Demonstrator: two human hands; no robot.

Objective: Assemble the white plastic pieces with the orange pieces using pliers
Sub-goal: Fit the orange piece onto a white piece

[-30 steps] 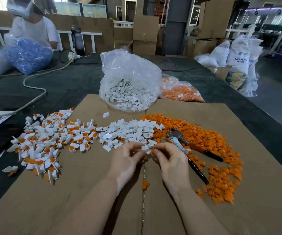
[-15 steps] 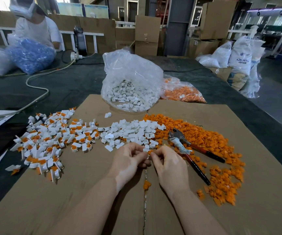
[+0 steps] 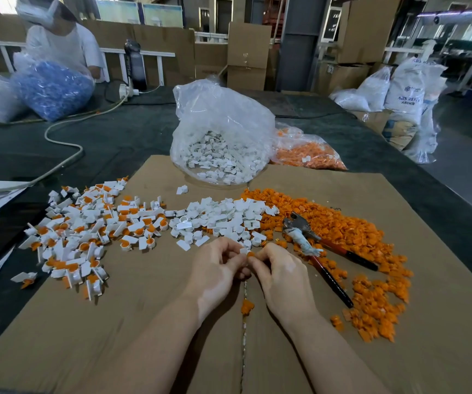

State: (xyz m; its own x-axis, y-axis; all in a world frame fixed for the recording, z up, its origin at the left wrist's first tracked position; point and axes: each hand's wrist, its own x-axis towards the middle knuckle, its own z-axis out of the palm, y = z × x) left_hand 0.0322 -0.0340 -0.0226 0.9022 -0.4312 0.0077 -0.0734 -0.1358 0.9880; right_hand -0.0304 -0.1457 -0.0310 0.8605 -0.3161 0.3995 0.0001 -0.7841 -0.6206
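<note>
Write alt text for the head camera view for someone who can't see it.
Two hands meet over a cardboard sheet, the left hand pinching a white piece and the right hand an orange piece. Pliers lie to the right on an orange pile; a finished pile lies left, a white pile ahead.

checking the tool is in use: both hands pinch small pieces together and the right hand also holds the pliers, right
Not quite. The pliers lie untouched on the cardboard beside the right hand, as the head view shows. The rest holds: the left hand and the right pinch small pieces together.
</note>
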